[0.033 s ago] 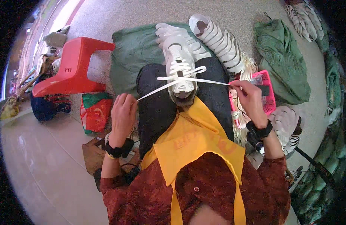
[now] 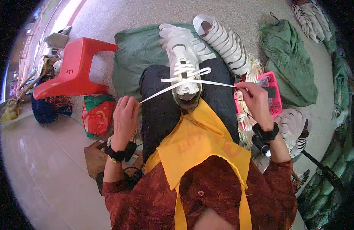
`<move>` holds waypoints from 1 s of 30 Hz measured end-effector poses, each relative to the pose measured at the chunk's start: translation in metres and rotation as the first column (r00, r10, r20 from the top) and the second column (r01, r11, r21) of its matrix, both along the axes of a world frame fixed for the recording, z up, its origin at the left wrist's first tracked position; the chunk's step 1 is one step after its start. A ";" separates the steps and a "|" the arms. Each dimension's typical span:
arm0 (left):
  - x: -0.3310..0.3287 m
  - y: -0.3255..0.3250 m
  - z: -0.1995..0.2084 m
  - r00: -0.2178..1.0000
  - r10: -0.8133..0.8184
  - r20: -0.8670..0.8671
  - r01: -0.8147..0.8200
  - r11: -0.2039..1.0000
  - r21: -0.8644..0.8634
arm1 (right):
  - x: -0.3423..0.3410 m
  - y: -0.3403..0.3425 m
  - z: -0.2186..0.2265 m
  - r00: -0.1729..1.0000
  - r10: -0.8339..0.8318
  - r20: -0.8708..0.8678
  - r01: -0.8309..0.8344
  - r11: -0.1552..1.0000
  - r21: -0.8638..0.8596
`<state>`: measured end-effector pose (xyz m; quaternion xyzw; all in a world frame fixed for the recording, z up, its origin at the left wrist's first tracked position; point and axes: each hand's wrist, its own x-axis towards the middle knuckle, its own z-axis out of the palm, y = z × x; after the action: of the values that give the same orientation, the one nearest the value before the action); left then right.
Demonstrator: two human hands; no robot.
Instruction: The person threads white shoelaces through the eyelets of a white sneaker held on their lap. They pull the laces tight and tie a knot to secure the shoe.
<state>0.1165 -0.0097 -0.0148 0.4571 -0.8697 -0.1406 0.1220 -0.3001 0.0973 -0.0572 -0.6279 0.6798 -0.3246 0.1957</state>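
Note:
A white shoe upper rests between my knees, its tongue side up and its laced part toward the far end. White shoelace crosses it in several rows, with a loop sticking out at the right. My left hand pinches one lace end, pulled out to the left and toward me. The other end is pinched by my right hand, stretched out to the right. Both lace ends look taut and run straight from the shoe upper to my fingers. Its near end touches my yellow apron.
Stacked white uppers lie beyond my right knee, by a green cloth. At the right are a pink basket, bundled pale laces and a green sack. A red stool lies tipped at the left, near a red-green bag.

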 end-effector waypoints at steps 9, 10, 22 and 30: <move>0.022 0.003 -0.005 0.998 0.056 0.036 -0.058 0.996 0.060 | -0.018 0.005 -0.011 1.000 -0.019 0.022 0.017 0.994 0.104; 0.024 0.004 -0.005 0.996 0.073 0.046 -0.076 0.994 0.076 | -0.020 0.006 -0.012 1.000 -0.017 0.015 0.015 0.993 0.117; 0.031 0.004 0.002 0.998 0.067 0.001 -0.066 0.990 0.127 | -0.028 0.000 -0.003 0.999 0.030 -0.026 -0.022 0.967 0.255; -0.004 -0.035 0.042 0.999 0.032 -0.035 -0.022 0.967 0.253 | -0.026 -0.068 0.019 0.850 0.032 0.525 -0.341 0.793 0.505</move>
<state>0.1124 -0.0443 0.0276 0.4780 -0.8359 -0.2574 0.0813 -0.3266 0.0295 -0.0386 -0.5001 0.6053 -0.2280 0.5758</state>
